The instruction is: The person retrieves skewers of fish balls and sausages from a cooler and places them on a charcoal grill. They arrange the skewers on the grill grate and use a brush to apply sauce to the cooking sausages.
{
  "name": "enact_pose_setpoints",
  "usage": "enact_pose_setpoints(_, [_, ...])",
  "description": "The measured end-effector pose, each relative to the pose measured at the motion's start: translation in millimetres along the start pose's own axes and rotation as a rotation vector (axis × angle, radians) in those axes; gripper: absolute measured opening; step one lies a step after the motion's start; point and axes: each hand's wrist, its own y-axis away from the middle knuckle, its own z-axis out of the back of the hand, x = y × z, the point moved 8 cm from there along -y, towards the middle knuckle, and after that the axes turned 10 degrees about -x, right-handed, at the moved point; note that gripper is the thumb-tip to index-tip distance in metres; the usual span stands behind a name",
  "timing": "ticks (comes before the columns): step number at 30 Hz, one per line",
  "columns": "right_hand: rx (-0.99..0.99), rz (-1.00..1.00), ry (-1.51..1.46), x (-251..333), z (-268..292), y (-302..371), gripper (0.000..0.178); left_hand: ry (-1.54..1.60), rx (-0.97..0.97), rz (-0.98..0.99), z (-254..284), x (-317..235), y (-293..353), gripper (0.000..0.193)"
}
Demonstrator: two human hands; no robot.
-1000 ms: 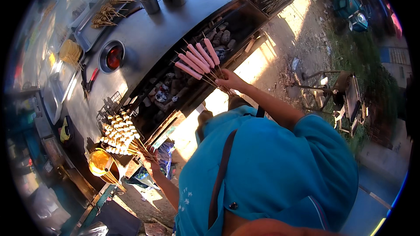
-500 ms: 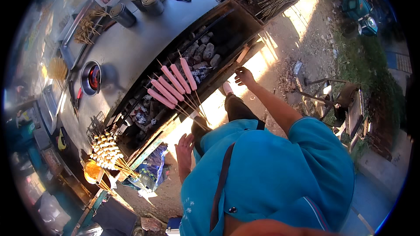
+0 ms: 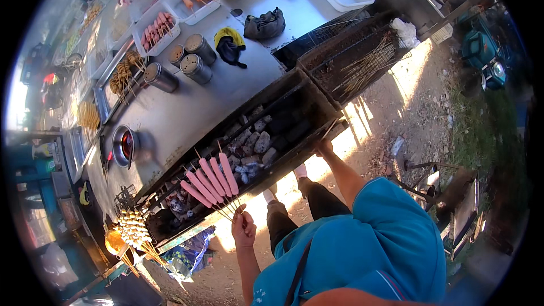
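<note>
Several pink sausages on skewers (image 3: 211, 180) lie side by side across the charcoal grill (image 3: 283, 136), their bare sticks jutting over its near edge. At those stick ends my left hand (image 3: 244, 228) has its fingers curled in, pinching sticks; exactly how many is hidden. My right hand (image 3: 325, 148) is farther right, at the grill's near edge beside a short wooden piece (image 3: 330, 129). Shadow hides its fingers, so I cannot make out whether it grips anything. Grey-white coals (image 3: 262, 142) show beneath and to the right of the sausages.
Beyond the grill, a metal counter (image 3: 164, 153) holds a steel bowl (image 3: 124, 146) of red liquid, shaker tins (image 3: 196, 68) and food trays (image 3: 157, 33). Pale skewers (image 3: 134, 229) lie at the grill's left end. A second grill section (image 3: 357, 62) bears thin skewers at right.
My left hand has come up to the skewer sticks and closed on them. My right hand has moved to the grill edge. The view has shifted, showing more trays at the far side.
</note>
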Motion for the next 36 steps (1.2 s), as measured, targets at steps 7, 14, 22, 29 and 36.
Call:
enact_pose_setpoints(7, [0.053,0.007,0.013,27.3,72.7,123.1,0.024,-0.073,-0.100,-0.184,-15.7,-17.4,22.5,0.022])
enact_pose_setpoints(14, [0.423,0.538,0.151,193.6,39.8,267.9,0.042,-0.033,-0.174,-0.393,13.8,-73.4,89.0,0.020])
enact_pose_setpoints(22, [-0.100,1.171,0.887,244.6,-104.6,227.2,0.031,0.049,-0.368,-0.485,100.3,-81.4,167.9,0.020])
enact_pose_setpoints(29, [0.582,1.314,0.540,184.4,-346.1,399.7,0.026,-0.076,-0.400,-0.595,99.6,-99.2,185.5,0.031])
enact_pose_setpoints(36, [0.902,0.356,0.525,104.3,-162.4,394.3,0.034,-0.586,-0.295,-0.766,81.0,-103.2,164.7,0.029])
